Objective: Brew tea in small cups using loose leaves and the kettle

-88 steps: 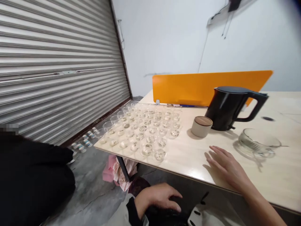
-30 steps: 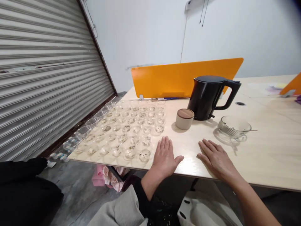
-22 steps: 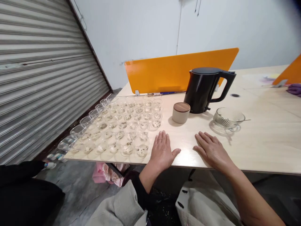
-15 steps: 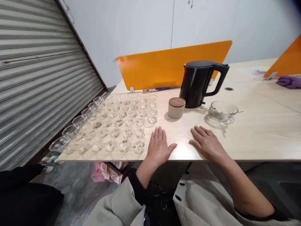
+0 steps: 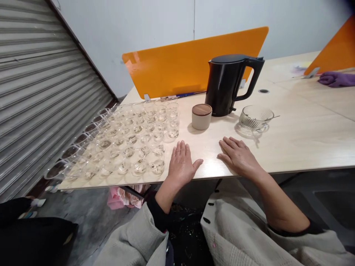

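My left hand (image 5: 181,162) lies flat on the pale wooden table (image 5: 299,144), fingers out and thumb apart, holding nothing. Just left of it stand several rows of clear cups (image 5: 140,167) with dark bits at their bottoms. My right hand (image 5: 239,155) also rests palm down near the table's front edge, its fingers stretched out. Beyond the hands sits a small beige jar (image 5: 201,121) with a brown wooden lid. A black electric kettle (image 5: 223,87) stands behind it, handle to the right. Past my right hand is a ribbed glass cup (image 5: 253,118) with a thin utensil in it.
An orange divider (image 5: 172,74) runs along the back of the table, with a second orange panel (image 5: 337,51) at far right. A purple cloth (image 5: 337,78) lies beside that panel. Pink bags (image 5: 126,196) sit under the table. Someone's dark clothing (image 5: 36,240) shows at lower left.
The camera view has shifted a little, so the table's things appear slightly higher and further left. Both hands stay flat on the table.
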Tool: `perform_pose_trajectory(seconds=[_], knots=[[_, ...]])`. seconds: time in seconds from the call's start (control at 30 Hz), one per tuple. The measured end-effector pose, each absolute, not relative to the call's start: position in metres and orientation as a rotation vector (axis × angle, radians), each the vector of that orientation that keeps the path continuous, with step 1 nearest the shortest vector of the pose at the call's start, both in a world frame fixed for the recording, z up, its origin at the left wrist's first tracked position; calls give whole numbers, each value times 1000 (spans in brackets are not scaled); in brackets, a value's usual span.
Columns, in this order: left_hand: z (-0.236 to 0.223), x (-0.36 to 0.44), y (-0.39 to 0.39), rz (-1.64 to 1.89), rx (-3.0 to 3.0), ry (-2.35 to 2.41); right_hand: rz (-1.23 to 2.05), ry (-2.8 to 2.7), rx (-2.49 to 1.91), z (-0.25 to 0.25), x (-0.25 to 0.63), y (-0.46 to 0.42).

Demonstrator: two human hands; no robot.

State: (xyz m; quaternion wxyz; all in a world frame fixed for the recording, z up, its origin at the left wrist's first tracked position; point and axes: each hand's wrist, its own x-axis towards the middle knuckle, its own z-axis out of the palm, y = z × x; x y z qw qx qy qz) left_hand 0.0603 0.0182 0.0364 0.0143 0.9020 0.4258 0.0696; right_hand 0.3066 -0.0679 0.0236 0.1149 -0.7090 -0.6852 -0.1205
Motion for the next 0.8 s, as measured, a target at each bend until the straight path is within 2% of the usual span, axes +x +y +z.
perform_pose_trajectory(seconds=[0.8], knots=[[39, 57, 21, 171, 2763, 1321, -148, -2016, -2038, 28, 309, -66]])
